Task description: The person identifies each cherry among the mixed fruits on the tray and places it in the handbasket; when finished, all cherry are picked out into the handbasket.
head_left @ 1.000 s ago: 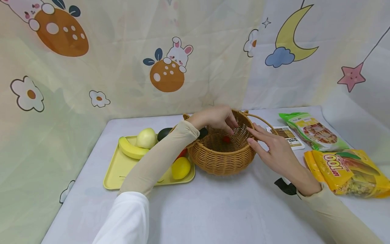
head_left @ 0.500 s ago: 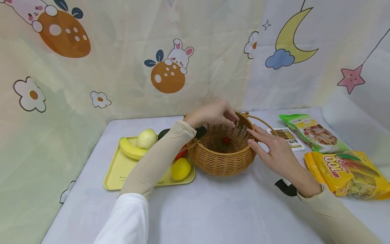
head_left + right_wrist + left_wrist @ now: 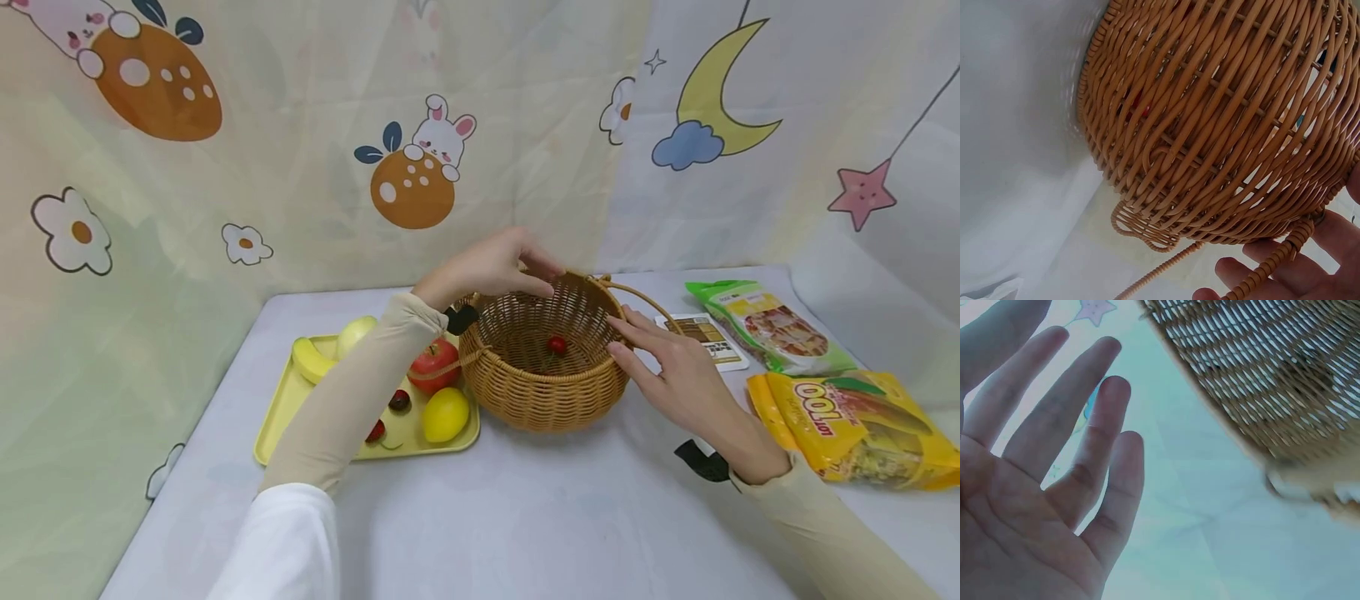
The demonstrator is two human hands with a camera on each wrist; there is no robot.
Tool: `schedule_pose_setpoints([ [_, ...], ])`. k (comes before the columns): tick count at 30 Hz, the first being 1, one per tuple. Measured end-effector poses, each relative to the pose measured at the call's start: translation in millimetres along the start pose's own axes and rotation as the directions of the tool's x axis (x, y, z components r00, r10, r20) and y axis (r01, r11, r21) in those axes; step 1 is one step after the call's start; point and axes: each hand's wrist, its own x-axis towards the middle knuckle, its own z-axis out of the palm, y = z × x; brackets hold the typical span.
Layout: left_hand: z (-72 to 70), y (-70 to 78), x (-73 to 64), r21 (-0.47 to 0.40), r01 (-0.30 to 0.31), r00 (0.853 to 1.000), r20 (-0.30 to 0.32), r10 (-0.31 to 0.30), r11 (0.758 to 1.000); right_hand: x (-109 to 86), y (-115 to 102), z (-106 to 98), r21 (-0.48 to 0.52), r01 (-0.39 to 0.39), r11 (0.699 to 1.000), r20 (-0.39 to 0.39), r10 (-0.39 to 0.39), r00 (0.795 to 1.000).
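Observation:
A brown wicker basket (image 3: pixel 551 404) stands mid-table with one red cherry (image 3: pixel 557 345) lying in it. My left hand (image 3: pixel 491 265) hovers over the basket's back left rim, holding nothing; the left wrist view shows its fingers (image 3: pixel 1054 419) spread apart. My right hand (image 3: pixel 667 367) rests on the basket's right rim with fairly straight fingers, beside the handle (image 3: pixel 1266 269). Left of the basket, a yellow tray (image 3: pixel 281 417) bears a banana (image 3: pixel 311 361), a pale round fruit (image 3: pixel 354 335), a red apple (image 3: pixel 435 365), a lemon (image 3: pixel 446 415) and a dark cherry (image 3: pixel 399 401). My left sleeve covers part of the tray.
Right of the basket lie a white and brown card or packet (image 3: pixel 708 340), a green snack bag (image 3: pixel 776 325) and a yellow snack bag (image 3: pixel 862 425). A printed cloth (image 3: pixel 525 167) hangs behind the table.
My left hand has risen out of the basket and moved left, its fingers spreading. The cherry inside shows more fully, and more of the tray is uncovered. My right hand has stayed put.

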Motion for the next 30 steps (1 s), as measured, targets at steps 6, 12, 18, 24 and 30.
schedule_pose_setpoints([
  [6,-8.2,-10.1,-37.4,-0.009,0.072,0.996,-0.061,-0.072,0.997,1.1,0,0,-0.002,0.008,1.0,-0.007,-0.008,1.0],
  [12,-12.4,-30.1,-88.7,-0.028,0.106,0.985,-0.137,-0.109,0.994,0.7,-1,0,0.0,0.001,1.0,-0.002,-0.001,1.0],
  [18,-15.7,-47.7,-150.0,-0.024,0.241,0.944,-0.225,-0.24,0.97,1.0,-3,1,-0.004,0.003,1.0,0.002,-0.003,1.0],
  [24,-10.6,-58.0,-211.7,0.012,0.403,0.885,-0.261,-0.387,0.915,1.1,-2,-1,-0.019,0.026,0.999,-0.023,-0.027,0.999],
  [30,3.8,-62.2,-268.5,0.0,0.51,0.823,-0.292,-0.488,0.86,1.0,-1,0,-0.001,0.048,0.999,-0.029,-0.048,0.998],
])
